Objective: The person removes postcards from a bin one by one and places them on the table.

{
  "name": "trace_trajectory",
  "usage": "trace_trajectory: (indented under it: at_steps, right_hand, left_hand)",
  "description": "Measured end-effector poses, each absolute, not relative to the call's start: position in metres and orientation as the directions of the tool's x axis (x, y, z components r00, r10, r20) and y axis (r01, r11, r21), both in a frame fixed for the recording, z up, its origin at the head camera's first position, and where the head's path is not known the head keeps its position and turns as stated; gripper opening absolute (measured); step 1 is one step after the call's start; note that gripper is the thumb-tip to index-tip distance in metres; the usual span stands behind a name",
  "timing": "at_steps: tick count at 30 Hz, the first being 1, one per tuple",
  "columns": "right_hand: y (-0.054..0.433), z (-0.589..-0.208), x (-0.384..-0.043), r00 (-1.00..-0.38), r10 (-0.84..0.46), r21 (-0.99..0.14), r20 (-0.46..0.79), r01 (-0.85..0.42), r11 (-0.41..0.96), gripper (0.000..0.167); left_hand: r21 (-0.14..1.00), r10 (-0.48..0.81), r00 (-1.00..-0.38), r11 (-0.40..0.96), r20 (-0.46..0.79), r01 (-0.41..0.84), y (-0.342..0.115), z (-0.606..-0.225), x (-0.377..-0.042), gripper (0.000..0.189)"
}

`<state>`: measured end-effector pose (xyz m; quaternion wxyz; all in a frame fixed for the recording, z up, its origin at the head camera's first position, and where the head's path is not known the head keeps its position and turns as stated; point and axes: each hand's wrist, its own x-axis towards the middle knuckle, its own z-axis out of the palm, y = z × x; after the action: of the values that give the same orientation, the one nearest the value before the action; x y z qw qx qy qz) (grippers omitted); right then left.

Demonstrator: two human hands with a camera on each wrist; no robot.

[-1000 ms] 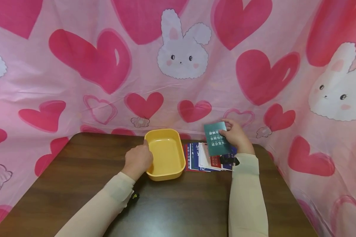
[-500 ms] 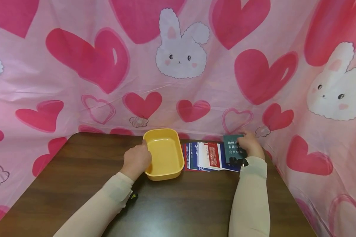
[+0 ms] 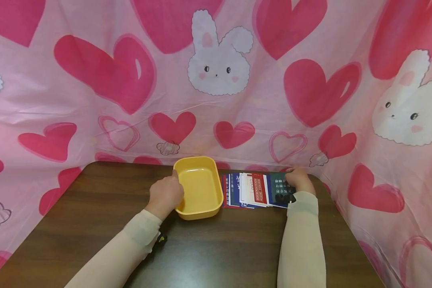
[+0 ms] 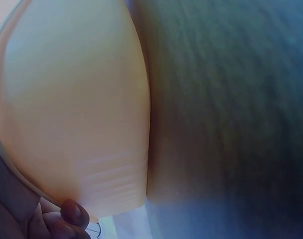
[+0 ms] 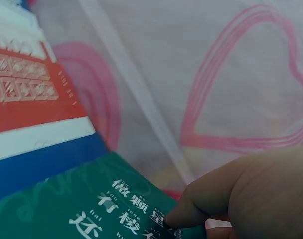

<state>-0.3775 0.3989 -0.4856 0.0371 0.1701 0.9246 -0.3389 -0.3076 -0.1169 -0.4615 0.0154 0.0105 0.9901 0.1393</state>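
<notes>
My left hand (image 3: 165, 194) grips the left wall of a yellow plastic bin (image 3: 220, 196) with rounded corners. In the left wrist view its fingers curl at the rim of the bin (image 4: 81, 109). At the back right, my right hand (image 3: 301, 181) pinches the far right corner of a small green notebook (image 3: 278, 185) with white Chinese lettering. The right wrist view has the thumb on top of the green cover (image 5: 47, 209), most of the other fingers hidden. The notebook lies low at the right end of an overlapping row, beside a red-and-white booklet (image 3: 258, 188).
Several blue, white and red booklets (image 3: 235, 188) fan out between bin and green notebook. They lie on a dark brown wooden table (image 3: 216, 248). A pink curtain (image 3: 151, 96) with hearts and rabbits hangs right behind the table's back edge and along both sides.
My right hand has carried the green notebook right and down, from above the row to its right end, uncovering the red-and-white booklet. My left hand stays on the bin.
</notes>
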Motion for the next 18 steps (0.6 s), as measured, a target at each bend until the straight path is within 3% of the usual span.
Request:
trace_trajectory:
  at_steps: [7, 18]
  right_hand:
    - [0.422, -0.523, -0.399, -0.951, 0.25, -0.569, -0.183, 0.31, 0.762, 0.052]
    - [0.398, -0.508, -0.384, -0.931, 0.313, -0.554, -0.186, 0.362, 0.749, 0.056]
  left_hand:
    - [0.281, 0.026, -0.999, 0.96, -0.04, 0.014, -0.116, -0.462, -0.308, 0.068]
    - [0.297, 0.03, -0.999, 0.955, -0.03, 0.019, -0.118, -0.462, -0.305, 0.071]
